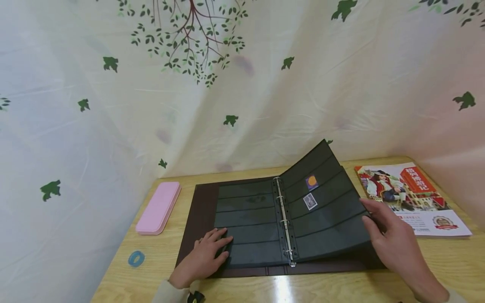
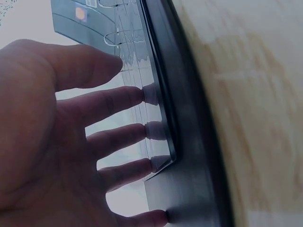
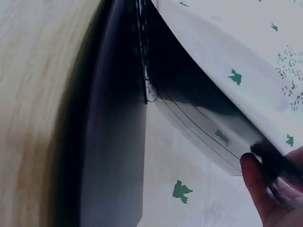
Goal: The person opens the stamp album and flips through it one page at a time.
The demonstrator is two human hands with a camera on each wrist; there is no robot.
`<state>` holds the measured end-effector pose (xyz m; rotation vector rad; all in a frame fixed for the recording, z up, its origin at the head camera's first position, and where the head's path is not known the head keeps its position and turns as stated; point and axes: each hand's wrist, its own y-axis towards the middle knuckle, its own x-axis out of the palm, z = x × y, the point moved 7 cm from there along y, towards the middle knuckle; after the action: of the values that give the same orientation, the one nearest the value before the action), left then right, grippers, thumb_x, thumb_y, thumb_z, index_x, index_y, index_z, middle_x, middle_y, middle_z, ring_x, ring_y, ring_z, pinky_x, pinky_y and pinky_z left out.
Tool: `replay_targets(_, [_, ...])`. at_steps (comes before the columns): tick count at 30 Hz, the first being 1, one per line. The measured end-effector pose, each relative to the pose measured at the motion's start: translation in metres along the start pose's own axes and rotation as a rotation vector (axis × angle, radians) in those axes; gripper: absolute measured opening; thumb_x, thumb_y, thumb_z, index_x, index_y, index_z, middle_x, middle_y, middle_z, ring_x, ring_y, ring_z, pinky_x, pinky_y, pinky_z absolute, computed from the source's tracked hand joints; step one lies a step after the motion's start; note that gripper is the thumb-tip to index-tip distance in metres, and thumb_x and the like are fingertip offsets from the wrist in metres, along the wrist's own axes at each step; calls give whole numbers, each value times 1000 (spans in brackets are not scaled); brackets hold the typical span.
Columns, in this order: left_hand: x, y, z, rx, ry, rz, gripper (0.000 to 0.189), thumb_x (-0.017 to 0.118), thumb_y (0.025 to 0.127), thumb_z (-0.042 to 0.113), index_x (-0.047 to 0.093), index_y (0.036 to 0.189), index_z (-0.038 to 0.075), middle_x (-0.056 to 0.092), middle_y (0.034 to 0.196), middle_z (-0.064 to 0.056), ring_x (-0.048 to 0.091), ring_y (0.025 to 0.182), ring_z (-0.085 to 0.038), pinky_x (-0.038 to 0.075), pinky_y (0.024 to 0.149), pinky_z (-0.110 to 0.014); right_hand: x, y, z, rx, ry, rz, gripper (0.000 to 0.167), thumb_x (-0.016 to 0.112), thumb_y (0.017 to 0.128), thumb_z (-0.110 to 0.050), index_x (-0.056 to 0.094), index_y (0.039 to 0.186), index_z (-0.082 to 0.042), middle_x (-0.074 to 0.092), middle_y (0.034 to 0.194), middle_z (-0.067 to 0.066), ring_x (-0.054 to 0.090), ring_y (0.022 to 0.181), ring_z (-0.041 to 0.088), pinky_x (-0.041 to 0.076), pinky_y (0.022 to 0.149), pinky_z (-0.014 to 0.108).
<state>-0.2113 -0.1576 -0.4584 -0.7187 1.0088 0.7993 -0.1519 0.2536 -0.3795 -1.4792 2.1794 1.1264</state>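
A stamp album with a dark brown cover (image 1: 201, 202) lies spread on the table, its black strip pages held by a metal ring spine (image 1: 284, 221). On the left page (image 1: 250, 216) rests my left hand (image 1: 206, 254), fingers spread and fingertips touching the sheet near its lower outer corner. My right hand (image 1: 394, 242) pinches the outer edge of the right page (image 1: 329, 219), which is raised and tilted off the cover. That page carries a purple stamp with an orange disc (image 1: 312, 182) and, below it, a white-bordered grey stamp (image 1: 310, 201). The right wrist view shows the lifted page (image 3: 199, 90) curving from the rings to the fingers.
A pink case (image 1: 159, 207) lies left of the album, with a blue ring-shaped object (image 1: 136, 259) nearer the front. To the right is a book with a colourful illustrated cover (image 1: 413, 198). Behind the table (image 1: 121, 282) hangs a pale leaf-patterned curtain (image 1: 284, 101).
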Motion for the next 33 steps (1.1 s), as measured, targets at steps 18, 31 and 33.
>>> replay_targets(18, [0,0,-1,5,-5,3,42,55,97,30,54,137,17,36,147,-9,28,134,-37,26,90,-71,11,11,-46,-185,271,-56,52,55,94,0,45,142,-18,48,138,3,44,115,1,33,85,7])
replay_targets(31, [0,0,-2,-2,-6,6,42,54,97,30,54,137,17,35,147,-8,27,135,-37,25,90,-71,32,23,-89,-361,364,-187,54,50,93,2,43,143,-16,46,138,1,40,125,15,26,101,18])
replay_targets(33, [1,0,-2,-1,-9,7,42,54,97,30,54,137,17,35,148,-8,27,135,-37,25,90,-72,36,24,-95,-391,388,-200,55,50,92,2,42,143,-14,45,139,2,39,127,18,24,103,20])
